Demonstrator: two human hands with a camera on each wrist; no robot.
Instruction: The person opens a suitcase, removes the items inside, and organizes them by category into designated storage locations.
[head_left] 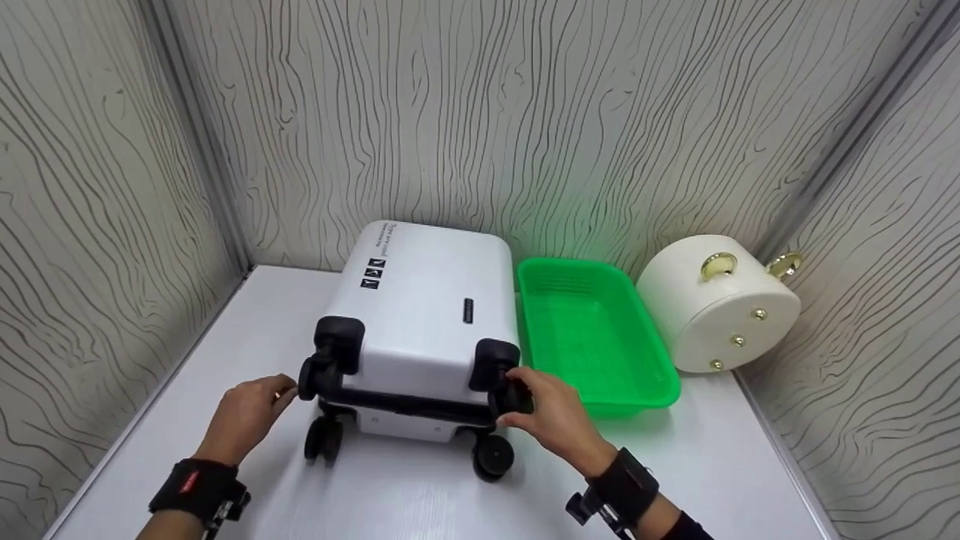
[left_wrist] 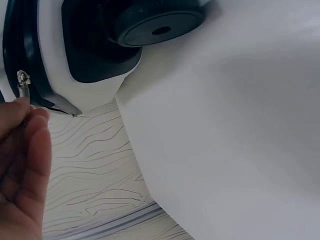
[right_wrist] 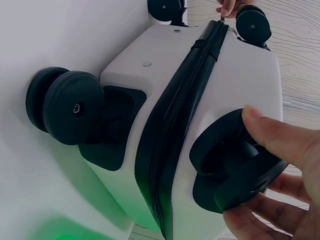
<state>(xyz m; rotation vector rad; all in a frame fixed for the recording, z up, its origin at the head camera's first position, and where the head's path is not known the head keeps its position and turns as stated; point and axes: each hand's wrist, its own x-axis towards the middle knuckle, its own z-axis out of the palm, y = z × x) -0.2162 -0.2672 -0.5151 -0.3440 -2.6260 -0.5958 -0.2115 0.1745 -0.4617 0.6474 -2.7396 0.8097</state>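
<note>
A white suitcase (head_left: pixel 427 292) lies flat on the white table, its black-wheeled end toward me. In the left wrist view a small metal zipper pull (left_wrist: pixel 23 84) is pinched between the thumb and fingertips of my left hand (head_left: pixel 251 409), at the black zipper seam on the suitcase's left side. My right hand (head_left: pixel 551 412) grips the upper right caster wheel (right_wrist: pixel 240 160), thumb on one side and fingers on the other. Along the wheeled end runs the dark zipper (right_wrist: pixel 172 112), which looks closed there.
To the right of the suitcase stands a green plastic basket (head_left: pixel 656 367). Farther right, a round cream case (head_left: pixel 697 300) with gold-coloured rings and studs rests on its side. Patterned wall panels (head_left: pixel 450 112) enclose the white table (head_left: pixel 405 502) at the back and both sides.
</note>
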